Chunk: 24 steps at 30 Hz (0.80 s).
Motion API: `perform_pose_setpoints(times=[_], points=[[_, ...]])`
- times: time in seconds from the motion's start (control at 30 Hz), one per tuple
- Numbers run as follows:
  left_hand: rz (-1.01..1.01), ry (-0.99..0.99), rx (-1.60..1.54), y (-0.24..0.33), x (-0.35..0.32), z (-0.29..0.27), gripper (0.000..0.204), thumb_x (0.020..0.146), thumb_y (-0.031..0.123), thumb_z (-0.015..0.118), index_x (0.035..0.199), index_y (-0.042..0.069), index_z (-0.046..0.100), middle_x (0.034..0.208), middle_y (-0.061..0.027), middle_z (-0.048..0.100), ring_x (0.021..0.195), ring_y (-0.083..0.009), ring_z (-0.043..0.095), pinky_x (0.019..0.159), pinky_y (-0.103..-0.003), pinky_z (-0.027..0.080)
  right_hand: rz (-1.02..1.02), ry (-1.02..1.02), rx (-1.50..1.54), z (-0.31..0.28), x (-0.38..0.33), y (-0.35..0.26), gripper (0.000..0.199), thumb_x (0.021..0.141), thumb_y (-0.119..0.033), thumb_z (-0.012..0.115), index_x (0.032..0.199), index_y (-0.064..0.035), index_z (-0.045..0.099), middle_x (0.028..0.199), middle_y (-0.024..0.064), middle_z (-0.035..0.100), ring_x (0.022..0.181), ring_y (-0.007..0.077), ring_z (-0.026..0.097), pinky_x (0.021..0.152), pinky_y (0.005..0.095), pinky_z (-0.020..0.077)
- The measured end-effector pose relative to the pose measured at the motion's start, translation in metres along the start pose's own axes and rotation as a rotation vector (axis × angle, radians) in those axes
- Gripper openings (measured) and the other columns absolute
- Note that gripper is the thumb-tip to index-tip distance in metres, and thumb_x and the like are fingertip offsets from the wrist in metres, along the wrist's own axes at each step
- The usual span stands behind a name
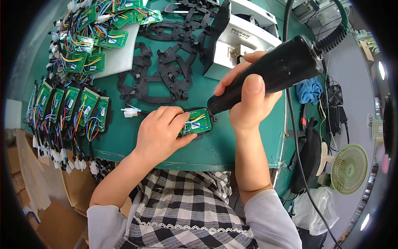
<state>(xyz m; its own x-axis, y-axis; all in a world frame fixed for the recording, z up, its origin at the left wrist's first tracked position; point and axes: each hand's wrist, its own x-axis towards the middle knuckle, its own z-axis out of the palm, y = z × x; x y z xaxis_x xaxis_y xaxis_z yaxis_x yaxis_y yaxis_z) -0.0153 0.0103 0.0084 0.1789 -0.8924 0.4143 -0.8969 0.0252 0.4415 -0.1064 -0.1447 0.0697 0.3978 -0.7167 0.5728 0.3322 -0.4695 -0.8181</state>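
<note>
My right hand (pixel 251 103) is wrapped round a thick black electric screwdriver (pixel 286 66) with a coiled cord at its top end. The tool slants down to the left. Its tip meets the right end of a green circuit board (pixel 201 120), or the black plastic bracket (pixel 214 118) around it; the exact contact is hidden. With curled fingers, my left hand (pixel 159 130) grips the board's left end on the green table. Coloured wires run over the board, and a white connector (pixel 130 112) on a dark cable sticks out beyond my left fingers.
Several black plastic frames (pixel 151 89) lie beyond my hands. Boards on black brackets (pixel 89 103) stand in a row at left, with more wired boards (pixel 112 39) piled on white foam behind. A white-and-black machine (pixel 244 35) stands ahead; a green fan (pixel 349 169) is at right.
</note>
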Motion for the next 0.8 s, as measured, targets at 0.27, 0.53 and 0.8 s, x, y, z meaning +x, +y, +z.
perform_pose_setpoints(times=[0.27, 0.53, 0.8], points=[[-0.016, -0.044, -0.033, -0.003, -0.002, 0.001, 0.054, 0.060, 0.031, 0.081, 0.102, 0.003, 0.063, 0.099, -0.0072, 0.060, 0.089, -0.0257, 0.058, 0.076, -0.036, 0.050, -0.019, -0.057, -0.029, -0.002, -0.003, 0.001, 0.068, 0.086, -0.058, 0.053, 0.105, 0.0065, 0.043, 0.054, 0.0100, 0.056, 0.042, 0.0148, 0.053, 0.040, 0.0227, 0.0404], [-0.043, -0.098, 0.070, 0.000, 0.002, -0.022, 0.076, 0.058, 0.048, 0.078, 0.115, 0.002, 0.059, 0.113, -0.0113, 0.057, 0.106, -0.0309, 0.053, 0.098, -0.046, 0.039, -0.281, 0.269, -0.145, -0.047, 0.067, -0.024, 0.070, 0.089, -0.061, 0.047, 0.110, 0.0053, 0.040, 0.058, 0.0146, 0.055, 0.043, 0.0236, 0.055, 0.045, 0.0328, 0.0485], [-0.092, -0.097, 0.075, -0.009, -0.004, -0.013, 0.060, 0.060, 0.034, 0.083, 0.107, 0.004, 0.061, 0.100, -0.0094, 0.056, 0.095, -0.0291, 0.054, 0.086, -0.041, 0.044, -0.281, 0.243, -0.198, -0.028, 0.075, -0.012, 0.062, 0.090, -0.049, 0.055, 0.102, 0.0112, 0.045, 0.054, 0.0145, 0.054, 0.040, 0.0220, 0.054, 0.040, 0.0296, 0.0456]])
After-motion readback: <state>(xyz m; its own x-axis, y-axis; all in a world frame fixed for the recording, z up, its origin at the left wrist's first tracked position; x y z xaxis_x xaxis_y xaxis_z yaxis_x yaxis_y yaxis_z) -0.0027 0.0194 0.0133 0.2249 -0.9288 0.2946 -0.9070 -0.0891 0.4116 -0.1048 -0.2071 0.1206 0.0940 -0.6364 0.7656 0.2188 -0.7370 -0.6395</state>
